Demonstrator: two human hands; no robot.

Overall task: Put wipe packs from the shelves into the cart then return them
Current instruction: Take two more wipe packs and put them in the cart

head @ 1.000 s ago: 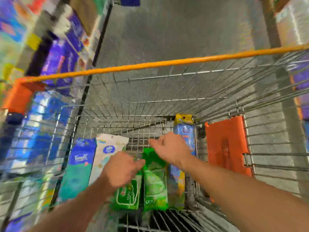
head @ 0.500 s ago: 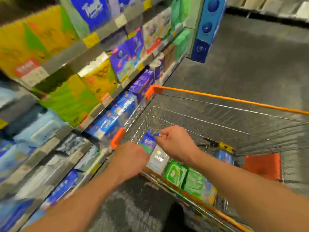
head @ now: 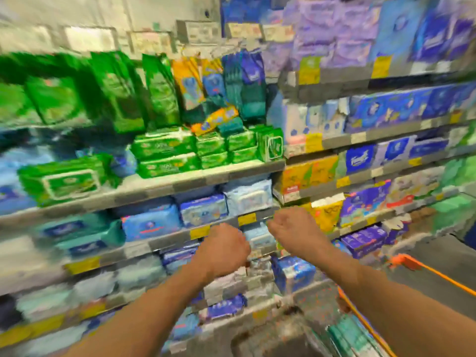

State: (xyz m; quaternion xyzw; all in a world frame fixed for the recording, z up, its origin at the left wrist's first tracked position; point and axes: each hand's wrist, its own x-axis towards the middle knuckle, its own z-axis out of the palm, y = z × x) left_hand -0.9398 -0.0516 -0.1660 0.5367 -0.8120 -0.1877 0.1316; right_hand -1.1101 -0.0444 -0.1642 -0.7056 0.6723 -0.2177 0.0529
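The view is smeared by motion. My left hand (head: 223, 247) and my right hand (head: 293, 232) are raised side by side in front of the shelves, both with fingers curled. Between them shows a pale blue wipe pack (head: 258, 238), which both hands seem to grip by its sides, level with a grey shelf edge (head: 167, 239). The cart's orange rim (head: 422, 273) runs along the lower right, with teal and green packs (head: 356, 336) inside it. Green wipe packs (head: 167, 155) are stacked on a higher shelf, and blue packs (head: 203, 211) lie on the shelf just above my hands.
Shelves full of tissue and wipe packs fill the whole left and top of the view, with yellow price tags (head: 199, 231) along their edges. Grey floor (head: 443, 256) shows at the right, beyond the cart.
My view swung from the cart up and left to the shelves. Both hands lifted out of the cart basket and now reach toward a middle shelf with the pack between them.
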